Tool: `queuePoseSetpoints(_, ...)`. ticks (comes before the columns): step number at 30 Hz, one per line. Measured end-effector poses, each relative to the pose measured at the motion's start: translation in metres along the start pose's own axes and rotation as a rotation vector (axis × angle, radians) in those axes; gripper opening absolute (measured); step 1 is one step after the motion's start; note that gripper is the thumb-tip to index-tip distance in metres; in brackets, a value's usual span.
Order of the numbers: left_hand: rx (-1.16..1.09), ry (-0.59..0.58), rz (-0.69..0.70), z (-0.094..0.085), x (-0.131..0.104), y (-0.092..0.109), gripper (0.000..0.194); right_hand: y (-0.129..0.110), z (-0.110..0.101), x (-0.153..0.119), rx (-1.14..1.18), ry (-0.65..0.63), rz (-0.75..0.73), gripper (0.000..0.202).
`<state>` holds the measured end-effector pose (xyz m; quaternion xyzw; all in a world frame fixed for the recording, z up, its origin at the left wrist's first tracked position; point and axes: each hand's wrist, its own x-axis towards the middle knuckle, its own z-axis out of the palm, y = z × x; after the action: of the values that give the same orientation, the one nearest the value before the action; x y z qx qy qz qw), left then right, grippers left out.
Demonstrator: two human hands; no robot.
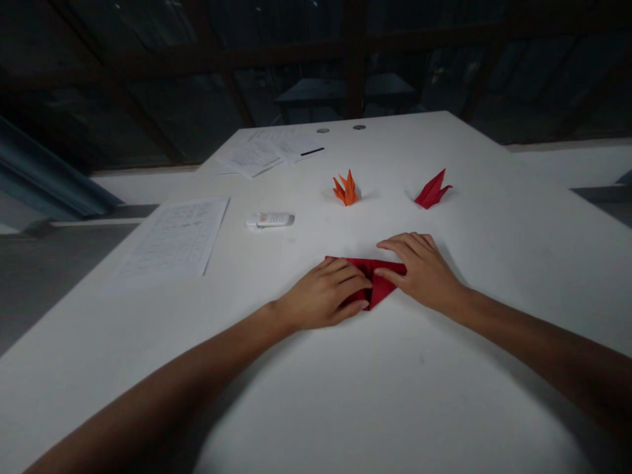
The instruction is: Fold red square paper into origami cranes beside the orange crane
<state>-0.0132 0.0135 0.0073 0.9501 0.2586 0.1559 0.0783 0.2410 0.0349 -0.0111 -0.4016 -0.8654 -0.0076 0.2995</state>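
A partly folded red paper (382, 289) lies on the white table in front of me. My left hand (328, 293) rests over its left part, fingers bent and pressing on the paper, with the thumb at its lower edge. At the paper's right corner, my right hand (417, 270) has its thumb on the red surface and its other fingers stretched beyond the upper edge, apart from the thumb. Farther back stand an orange folded paper figure (347, 189) and a red folded paper figure (432, 191). Both hands hide portions of the red sheet.
A white tube-like item (270, 220) lies left of the figures. A printed sheet (172, 238) is at the table's left, with more papers (261, 153) behind it. Two small round discs (322, 130) (359, 127) sit near the far edge, before dark windows.
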Motion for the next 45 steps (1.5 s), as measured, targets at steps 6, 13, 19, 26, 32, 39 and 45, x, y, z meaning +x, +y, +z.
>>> queuePoseSetpoints(6, 0.003, -0.04, 0.021, 0.0, 0.0, -0.001, 0.035, -0.003, -0.001, 0.0, -0.102, -0.081, -0.11, 0.014)
queuePoseSetpoints(13, 0.019, -0.021, -0.019, 0.0, 0.001, 0.002, 0.034, -0.004, 0.001, 0.001, 0.079, -0.17, -0.02, 0.008)
queuePoseSetpoints(19, 0.038, 0.069, -0.117, 0.003, 0.001, 0.004, 0.026, 0.0, 0.0, 0.002, 0.212, -0.178, -0.008, 0.02)
queuePoseSetpoints(26, 0.011, 0.255, -0.132, 0.006, -0.002, -0.001, 0.016, 0.009, -0.007, 0.003, 0.476, -0.077, 0.104, 0.047)
queuePoseSetpoints(32, 0.067, 0.393, -0.149, 0.003, -0.005, -0.001, 0.014, 0.006, -0.007, 0.003, 0.397, 0.012, -0.02, 0.034)
queuePoseSetpoints(39, 0.097, 0.426, -0.149, 0.0, -0.005, 0.001, 0.008, -0.002, -0.007, 0.001, 0.471, 0.122, 0.111, 0.012)
queuePoseSetpoints(45, -0.826, 0.733, -0.592, 0.002, 0.008, 0.015, 0.023, -0.006, -0.003, 0.001, 0.922, 0.115, 0.39, 0.048)
